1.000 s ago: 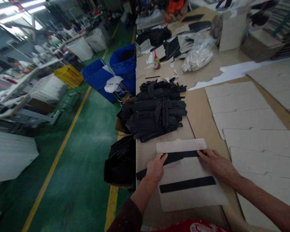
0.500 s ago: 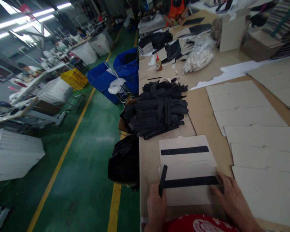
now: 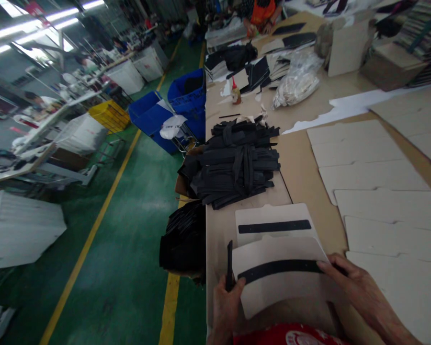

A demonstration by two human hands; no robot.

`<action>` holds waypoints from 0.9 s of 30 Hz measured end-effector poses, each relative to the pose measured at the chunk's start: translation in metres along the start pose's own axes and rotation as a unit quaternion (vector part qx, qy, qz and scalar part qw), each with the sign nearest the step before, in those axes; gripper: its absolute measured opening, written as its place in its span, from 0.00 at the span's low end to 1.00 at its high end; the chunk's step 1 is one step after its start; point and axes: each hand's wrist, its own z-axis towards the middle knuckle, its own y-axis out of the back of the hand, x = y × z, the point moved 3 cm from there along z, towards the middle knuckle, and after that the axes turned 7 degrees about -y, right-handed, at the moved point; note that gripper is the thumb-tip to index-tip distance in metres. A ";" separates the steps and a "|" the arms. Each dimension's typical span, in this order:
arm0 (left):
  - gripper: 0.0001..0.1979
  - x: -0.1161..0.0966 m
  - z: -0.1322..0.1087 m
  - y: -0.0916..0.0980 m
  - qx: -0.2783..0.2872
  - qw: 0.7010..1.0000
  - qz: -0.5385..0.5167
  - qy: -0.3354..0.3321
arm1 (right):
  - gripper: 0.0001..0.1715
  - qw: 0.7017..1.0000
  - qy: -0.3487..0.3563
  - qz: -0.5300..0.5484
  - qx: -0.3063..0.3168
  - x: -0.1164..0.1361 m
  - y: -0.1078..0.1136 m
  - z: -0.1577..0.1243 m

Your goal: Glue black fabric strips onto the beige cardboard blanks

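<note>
A pale card panel (image 3: pixel 273 292) with a black strip (image 3: pixel 280 269) across it is held bowed upward between my two hands. My left hand (image 3: pixel 227 299) pinches its left edge, thumb on the strip's end, and also holds a bundle of narrow black strips (image 3: pixel 230 263) pointing up. My right hand (image 3: pixel 355 282) grips the right edge, thumb on the strip's other end and fingers underneath. Just beyond lies another pale panel (image 3: pixel 273 212) with its own black strip (image 3: pixel 275 226), partly covered by the held one.
A heap of black strips (image 3: pixel 237 167) lies at the table's left edge. Overlapping pale panels (image 3: pixel 395 282) cover the right side. Farther off are a glue bottle (image 3: pixel 236 94), a plastic bag (image 3: pixel 296 86) and a person in orange (image 3: pixel 262 17). Blue bins (image 3: pixel 153 117) stand on the floor.
The near panel has been lifted and bent upward; it lay flat before. My right hand has closed on its right edge. The black strips in my left hand have swung left, more upright.
</note>
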 end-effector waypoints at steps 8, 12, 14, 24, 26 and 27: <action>0.11 -0.076 0.097 -0.038 -0.020 0.965 0.208 -0.161 | 0.28 0.985 0.061 -0.103 -0.128 0.030 0.000 0.093; 0.16 -0.074 0.103 -0.052 -0.069 0.953 0.253 -0.153 | 0.30 0.957 0.152 -0.157 -0.192 0.016 -0.010 0.106; 0.17 -0.071 0.099 -0.054 -0.076 0.951 0.263 -0.148 | 0.30 0.943 0.175 -0.183 -0.218 0.011 -0.014 0.104; 0.11 -0.061 0.107 -0.041 -0.008 0.984 0.153 -0.086 | 0.20 0.980 0.076 -0.129 -0.134 0.012 -0.020 0.111; 0.11 -0.051 0.092 -0.035 0.012 0.989 0.125 -0.079 | 0.16 0.981 0.082 -0.127 -0.122 0.004 -0.022 0.096; 0.11 -0.045 0.083 -0.031 0.018 0.990 0.115 -0.074 | 0.14 0.981 0.088 -0.126 -0.118 -0.001 -0.024 0.086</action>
